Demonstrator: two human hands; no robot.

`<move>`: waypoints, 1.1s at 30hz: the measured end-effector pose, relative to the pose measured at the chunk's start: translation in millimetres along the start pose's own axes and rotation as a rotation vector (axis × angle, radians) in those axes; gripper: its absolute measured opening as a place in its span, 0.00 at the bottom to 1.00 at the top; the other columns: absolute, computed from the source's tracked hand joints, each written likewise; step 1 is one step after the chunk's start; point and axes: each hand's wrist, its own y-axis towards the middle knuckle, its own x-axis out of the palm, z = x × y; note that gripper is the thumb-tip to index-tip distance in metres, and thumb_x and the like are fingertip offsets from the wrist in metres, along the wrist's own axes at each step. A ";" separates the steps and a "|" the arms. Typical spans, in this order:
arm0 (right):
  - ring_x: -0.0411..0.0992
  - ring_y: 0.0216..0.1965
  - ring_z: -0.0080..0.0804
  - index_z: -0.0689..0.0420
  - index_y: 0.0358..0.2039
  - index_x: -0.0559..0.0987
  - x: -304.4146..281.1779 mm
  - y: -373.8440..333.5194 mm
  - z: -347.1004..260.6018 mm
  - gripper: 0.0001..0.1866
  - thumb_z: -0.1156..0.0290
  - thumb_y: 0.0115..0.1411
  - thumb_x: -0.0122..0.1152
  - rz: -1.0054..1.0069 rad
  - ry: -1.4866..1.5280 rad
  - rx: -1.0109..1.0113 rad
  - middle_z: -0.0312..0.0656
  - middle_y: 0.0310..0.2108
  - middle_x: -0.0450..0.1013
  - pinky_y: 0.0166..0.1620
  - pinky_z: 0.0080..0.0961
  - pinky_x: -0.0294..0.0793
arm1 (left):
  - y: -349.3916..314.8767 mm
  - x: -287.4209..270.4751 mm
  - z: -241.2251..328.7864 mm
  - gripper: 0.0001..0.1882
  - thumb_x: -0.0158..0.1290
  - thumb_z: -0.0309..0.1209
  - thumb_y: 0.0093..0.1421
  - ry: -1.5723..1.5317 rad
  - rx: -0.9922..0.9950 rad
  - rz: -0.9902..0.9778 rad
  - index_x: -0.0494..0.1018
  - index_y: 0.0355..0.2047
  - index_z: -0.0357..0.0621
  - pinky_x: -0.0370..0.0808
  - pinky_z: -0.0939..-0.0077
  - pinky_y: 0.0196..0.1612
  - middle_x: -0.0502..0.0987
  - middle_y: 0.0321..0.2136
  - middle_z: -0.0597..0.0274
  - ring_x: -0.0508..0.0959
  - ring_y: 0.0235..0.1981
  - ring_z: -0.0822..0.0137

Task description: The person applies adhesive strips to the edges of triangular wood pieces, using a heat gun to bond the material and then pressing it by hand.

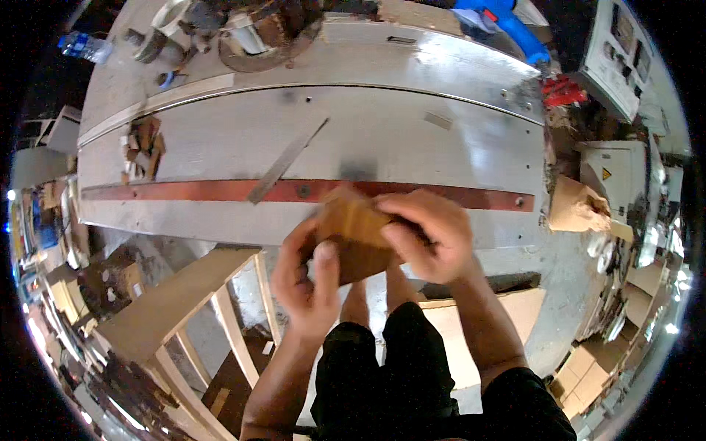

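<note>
A brown wooden block (357,231), slightly blurred, is held up before me over the near edge of the workbench. My left hand (305,272) grips its left side, thumb on the near face and fingers wrapped behind. At the block's right edge my right hand (434,235) is closed, with thumb and forefinger pressed against it; the other fingers are curled in. Just beyond the block, a thin grey metal strip (288,162) with a pointed end lies slantwise across a long red strip (213,189) set along the bench top.
The pale workbench (213,121) holds small wood scraps (144,149) at left and a blue tool (515,29) at the far right. Below left stands a wooden frame (180,301). Brown paper (579,204) and a grey cabinet (616,173) are at right.
</note>
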 end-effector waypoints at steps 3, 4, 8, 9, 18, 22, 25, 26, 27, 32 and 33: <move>0.82 0.35 0.44 0.60 0.47 0.83 8.8 7.0 -9.2 0.15 0.72 0.60 0.70 -0.105 0.072 0.107 0.47 0.35 0.81 0.38 0.34 0.79 | -14.2 -10.2 2.7 0.18 0.51 0.36 0.73 -0.086 -0.161 -0.008 0.73 0.53 0.32 0.72 0.75 0.48 0.79 0.44 0.58 0.75 0.43 0.69; 0.82 0.36 0.43 0.60 0.47 0.83 9.8 8.3 -11.1 0.15 0.72 0.60 0.70 -0.119 0.101 0.138 0.47 0.36 0.82 0.39 0.33 0.79 | -14.5 -15.3 3.4 0.18 0.51 0.36 0.73 -0.086 -0.189 -0.020 0.73 0.52 0.32 0.71 0.75 0.47 0.78 0.42 0.58 0.74 0.42 0.70; 0.82 0.42 0.36 0.59 0.51 0.83 6.4 11.1 -16.5 0.17 0.69 0.61 0.68 -0.106 0.220 0.264 0.46 0.42 0.83 0.46 0.31 0.79 | -6.3 -24.3 19.1 0.18 0.51 0.38 0.73 -0.148 -0.284 -0.002 0.74 0.49 0.33 0.70 0.75 0.45 0.77 0.39 0.59 0.72 0.40 0.71; 0.81 0.44 0.34 0.59 0.52 0.83 2.5 9.2 -15.6 0.18 0.68 0.62 0.68 -0.081 0.247 0.299 0.45 0.44 0.83 0.48 0.30 0.78 | -0.1 -19.4 22.0 0.18 0.51 0.39 0.73 -0.179 -0.302 0.015 0.74 0.49 0.33 0.69 0.75 0.45 0.77 0.38 0.59 0.72 0.39 0.71; 0.75 0.45 0.23 0.63 0.55 0.80 -0.8 -7.2 -1.6 0.20 0.68 0.64 0.65 0.090 0.462 0.404 0.40 0.47 0.80 0.49 0.22 0.73 | 8.1 -1.5 14.0 0.16 0.50 0.38 0.74 -0.398 -0.285 0.130 0.74 0.50 0.36 0.70 0.77 0.51 0.80 0.41 0.63 0.75 0.44 0.73; 0.75 0.43 0.24 0.62 0.63 0.72 12.8 -9.5 0.5 0.28 0.71 0.64 0.66 0.195 0.571 0.333 0.42 0.45 0.79 0.47 0.24 0.74 | 7.9 -1.3 19.8 0.17 0.51 0.38 0.73 -0.373 -0.229 0.192 0.74 0.52 0.36 0.71 0.74 0.53 0.79 0.44 0.59 0.76 0.46 0.69; 0.75 0.42 0.25 0.62 0.67 0.67 14.6 -8.1 -1.4 0.30 0.73 0.65 0.64 0.176 0.640 0.332 0.43 0.42 0.79 0.48 0.25 0.74 | 15.5 -12.3 16.6 0.17 0.51 0.38 0.73 -0.397 -0.235 0.337 0.73 0.53 0.36 0.72 0.72 0.52 0.78 0.46 0.58 0.77 0.48 0.67; 0.76 0.42 0.25 0.61 0.67 0.65 14.1 -7.3 -1.1 0.31 0.74 0.66 0.63 0.155 0.639 0.323 0.43 0.41 0.79 0.48 0.25 0.74 | 21.4 -16.7 16.4 0.17 0.51 0.38 0.73 -0.398 -0.217 0.389 0.73 0.52 0.36 0.71 0.74 0.51 0.78 0.46 0.59 0.77 0.47 0.69; 0.76 0.41 0.25 0.61 0.67 0.65 14.3 -7.5 -0.2 0.31 0.75 0.66 0.63 0.129 0.587 0.303 0.43 0.40 0.78 0.47 0.25 0.74 | 27.2 -21.4 16.2 0.17 0.51 0.38 0.73 -0.396 -0.198 0.441 0.73 0.51 0.35 0.71 0.76 0.50 0.78 0.45 0.61 0.77 0.46 0.71; 0.75 0.39 0.24 0.61 0.66 0.66 17.4 -9.1 3.4 0.29 0.79 0.65 0.61 0.077 0.480 0.267 0.40 0.36 0.77 0.45 0.23 0.75 | 60.8 -52.7 2.2 0.14 0.55 0.36 0.70 -0.453 -0.165 0.573 0.73 0.51 0.42 0.75 0.66 0.49 0.78 0.48 0.58 0.78 0.49 0.64; 0.75 0.39 0.24 0.61 0.66 0.67 18.2 -9.1 3.9 0.29 0.79 0.65 0.61 0.069 0.473 0.261 0.40 0.36 0.77 0.45 0.23 0.75 | 68.0 -56.2 1.4 0.13 0.55 0.35 0.70 -0.528 -0.188 0.572 0.73 0.51 0.42 0.76 0.66 0.49 0.78 0.48 0.59 0.78 0.48 0.64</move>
